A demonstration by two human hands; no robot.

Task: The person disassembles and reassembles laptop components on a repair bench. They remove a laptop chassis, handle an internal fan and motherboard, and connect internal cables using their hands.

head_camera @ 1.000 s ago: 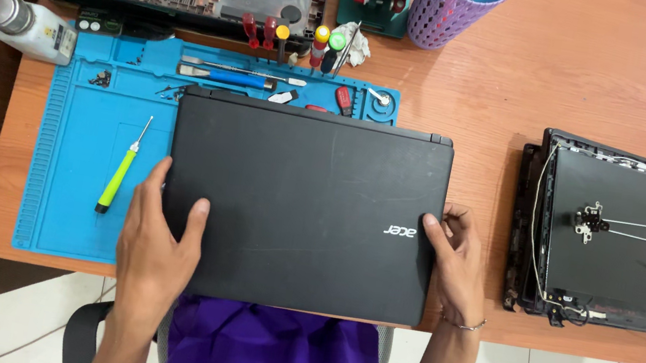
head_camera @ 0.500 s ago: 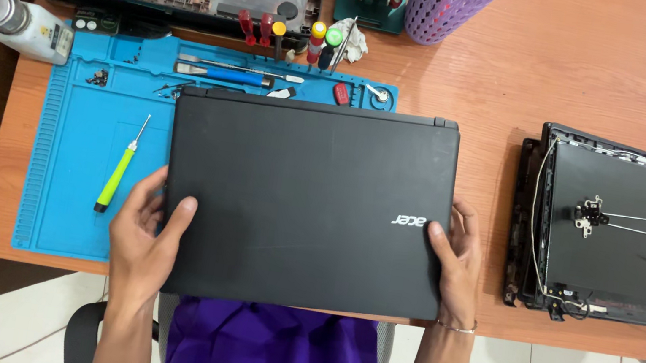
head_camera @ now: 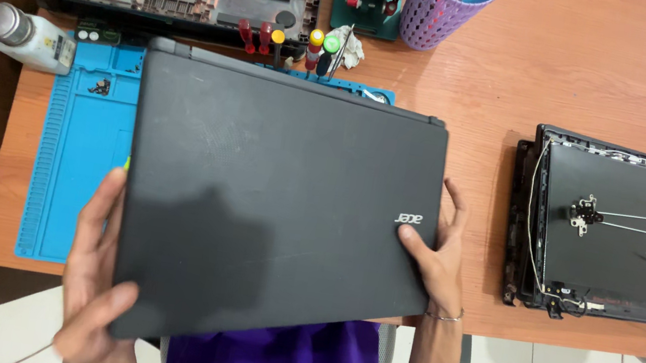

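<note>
Both hands, left (head_camera: 91,292) and right (head_camera: 436,254), grip the closed black laptop (head_camera: 269,199) by opposite edges, tilted.

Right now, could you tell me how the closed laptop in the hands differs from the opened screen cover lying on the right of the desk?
The closed laptop is gripped by the left hand and right hand; the screen cover lies untouched on the desk. The laptop shows a smooth outer lid; the cover shows its inside, with hinges and loose wires. The laptop sits askew over the blue mat; the cover rests on bare wood. Both are black and rectangular.
</note>
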